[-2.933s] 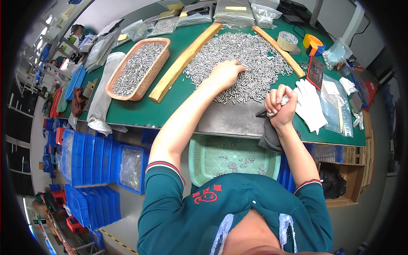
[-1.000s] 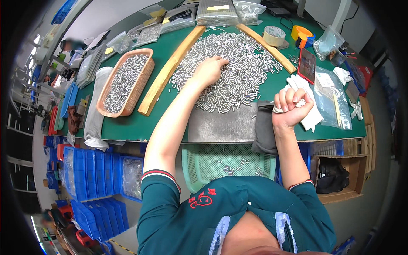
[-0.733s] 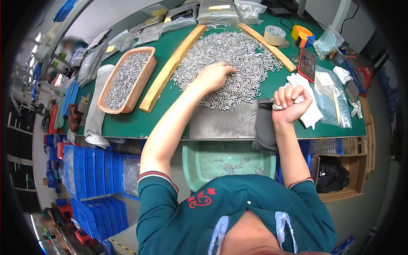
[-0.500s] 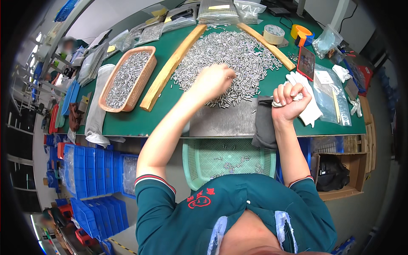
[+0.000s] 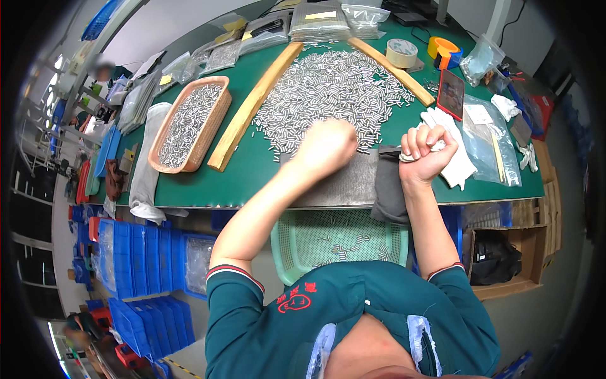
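Note:
A wide heap of small shiny metal pins [image 5: 328,82] covers the middle of the green table. My left hand [image 5: 328,146] is closed, knuckles up, at the heap's near edge, over the far part of a grey metal plate [image 5: 344,188]. Its fingertips are hidden, so what they hold cannot be made out. To the right, my right hand [image 5: 428,150] is closed around a crumpled white cloth [image 5: 437,146], beside a dark grey cloth [image 5: 390,189] that hangs over the table edge. Below that edge, a green basket [image 5: 282,243] has some loose pins in it.
Two wooden bars [image 5: 252,107] flank the heap. A pink basket [image 5: 219,117] full of pins stands at left. At right are a white glove [image 5: 459,169], a red-framed phone [image 5: 451,93], tape rolls [image 5: 402,53] and a clear bag [image 5: 489,161]. Blue bins [image 5: 148,256] stand below left.
My left hand has come nearer to me, from over the heap to its near edge by the metal plate. My right hand stays almost in place, still gripping the white cloth.

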A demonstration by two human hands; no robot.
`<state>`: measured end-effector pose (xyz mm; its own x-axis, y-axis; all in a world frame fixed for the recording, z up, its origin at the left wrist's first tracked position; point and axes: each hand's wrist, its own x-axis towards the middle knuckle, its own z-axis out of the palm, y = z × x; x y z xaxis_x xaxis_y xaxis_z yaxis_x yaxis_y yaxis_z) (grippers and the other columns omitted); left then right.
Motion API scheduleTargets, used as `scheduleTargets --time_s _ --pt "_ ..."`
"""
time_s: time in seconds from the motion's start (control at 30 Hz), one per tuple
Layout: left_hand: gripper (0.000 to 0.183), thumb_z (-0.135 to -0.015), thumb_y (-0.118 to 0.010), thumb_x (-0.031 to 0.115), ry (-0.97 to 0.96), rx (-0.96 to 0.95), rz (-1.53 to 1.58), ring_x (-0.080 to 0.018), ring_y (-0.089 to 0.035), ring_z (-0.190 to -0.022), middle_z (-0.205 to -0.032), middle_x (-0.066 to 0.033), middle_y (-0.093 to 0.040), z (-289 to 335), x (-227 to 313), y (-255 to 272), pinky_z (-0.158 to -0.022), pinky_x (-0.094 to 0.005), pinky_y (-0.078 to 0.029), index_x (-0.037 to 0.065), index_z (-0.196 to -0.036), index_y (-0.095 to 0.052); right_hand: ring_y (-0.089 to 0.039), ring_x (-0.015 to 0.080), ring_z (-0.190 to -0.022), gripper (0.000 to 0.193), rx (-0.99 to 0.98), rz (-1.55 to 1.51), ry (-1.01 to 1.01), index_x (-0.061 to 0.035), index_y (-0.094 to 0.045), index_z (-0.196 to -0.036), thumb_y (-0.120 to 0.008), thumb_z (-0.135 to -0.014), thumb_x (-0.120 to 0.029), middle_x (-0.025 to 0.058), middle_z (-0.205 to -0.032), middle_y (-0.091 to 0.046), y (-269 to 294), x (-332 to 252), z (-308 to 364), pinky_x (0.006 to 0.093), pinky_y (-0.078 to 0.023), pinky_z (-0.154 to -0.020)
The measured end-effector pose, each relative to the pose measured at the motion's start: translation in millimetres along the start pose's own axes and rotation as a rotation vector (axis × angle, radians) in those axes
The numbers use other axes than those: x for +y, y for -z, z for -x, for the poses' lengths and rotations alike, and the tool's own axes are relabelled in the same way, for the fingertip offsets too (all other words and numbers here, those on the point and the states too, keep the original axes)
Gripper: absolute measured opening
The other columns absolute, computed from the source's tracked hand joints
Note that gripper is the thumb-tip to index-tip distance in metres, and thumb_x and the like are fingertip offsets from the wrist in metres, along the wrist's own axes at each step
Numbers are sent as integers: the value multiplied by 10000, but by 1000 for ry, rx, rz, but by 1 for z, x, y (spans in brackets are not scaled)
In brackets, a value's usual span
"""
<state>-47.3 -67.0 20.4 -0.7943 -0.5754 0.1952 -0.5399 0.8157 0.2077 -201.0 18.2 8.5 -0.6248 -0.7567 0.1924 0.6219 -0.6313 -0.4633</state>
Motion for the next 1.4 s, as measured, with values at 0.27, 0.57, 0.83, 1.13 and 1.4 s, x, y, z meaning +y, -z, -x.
scheduleTargets --time_s 0.27,0.57,0.83,1.13,1.4 --pt "122 -749 -592 166 -26 282 45 -274 -552 -798 -790 -95 -563 -16 -29 -10 -703 -377 -444 73 -829 -589 -219 108 -348 333 -71 -36 -43 -111 -319 -573 -269 -847 -292 -3 -424 -251 2 2 1 256 -223 -355" --pt "87 -724 -572 156 25 207 -117 -282 -561 -756 -746 -105 -555 -46 -19 -34 -701 -390 -450 75 -746 -597 -224 106 -342 340 -80 -27 -43 -108 -319 -571 -270 -851 -294 -3 -416 -252 -1 1 3 251 -221 -350" --pt "127 -748 -564 179 223 254 183 -245 -572 -565 -642 -107 -569 -11 -21 4 -555 -362 -445 68 -811 -560 -222 104 -341 336 -82 -40 -55 -107 -320 -572 -276 -848 -294 -3 -413 -249 -1 3 2 250 -223 -353" --pt "92 -734 -605 110 5 251 50 -210 -551 -685 -758 -40 -549 80 16 -10 -608 -335 -402 88 -800 -545 -211 104 -359 324 -60 5 -48 -112 -304 -574 -275 -846 -285 -3 -427 -238 -2 4 -2 251 -213 -360" --pt "140 -751 -614 103 44 421 276 -187 -546 -645 -794 -48 -565 111 41 -2 -590 -310 -394 72 -883 -580 -219 102 -366 312 -116 57 -2 -105 -312 -585 -287 -846 -274 -2 -435 -252 -4 2 -5 247 -218 -363"
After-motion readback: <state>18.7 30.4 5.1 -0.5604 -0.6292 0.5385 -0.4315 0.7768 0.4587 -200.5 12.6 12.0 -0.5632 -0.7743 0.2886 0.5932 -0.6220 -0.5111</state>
